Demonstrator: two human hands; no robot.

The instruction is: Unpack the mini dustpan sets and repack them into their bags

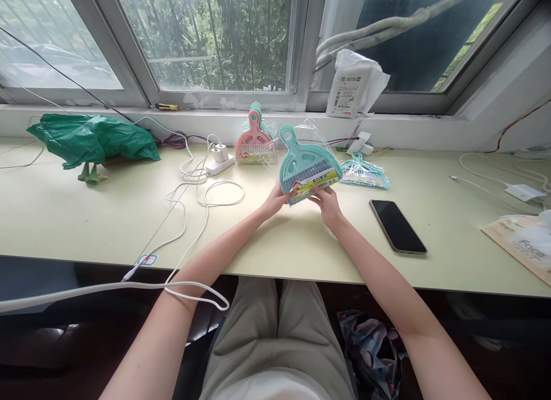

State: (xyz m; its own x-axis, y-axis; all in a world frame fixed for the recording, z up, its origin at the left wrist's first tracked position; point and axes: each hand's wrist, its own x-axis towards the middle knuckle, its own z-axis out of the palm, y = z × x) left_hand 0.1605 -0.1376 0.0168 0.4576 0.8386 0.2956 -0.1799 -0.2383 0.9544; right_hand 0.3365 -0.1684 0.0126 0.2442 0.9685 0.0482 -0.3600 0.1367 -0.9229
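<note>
Teal dustpan set (pixel 306 164), clear wrapper not yet off, pinched at its lower edge by left hand (pixel 275 202) and right hand (pixel 328 204) over the desk (pixel 86 210); pink set (pixel 255 143) lies behind, near the far edge.

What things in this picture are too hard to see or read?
- Head view: the label on the teal plastic dustpan set, held by left hand and right hand, is too small to read.
- Head view: the crumpled green plastic bag hides its contents.
- Head view: the pink plastic dustpan covers the sets stacked behind it.
- Head view: the tan paper packet is cut off by the right edge.
</note>
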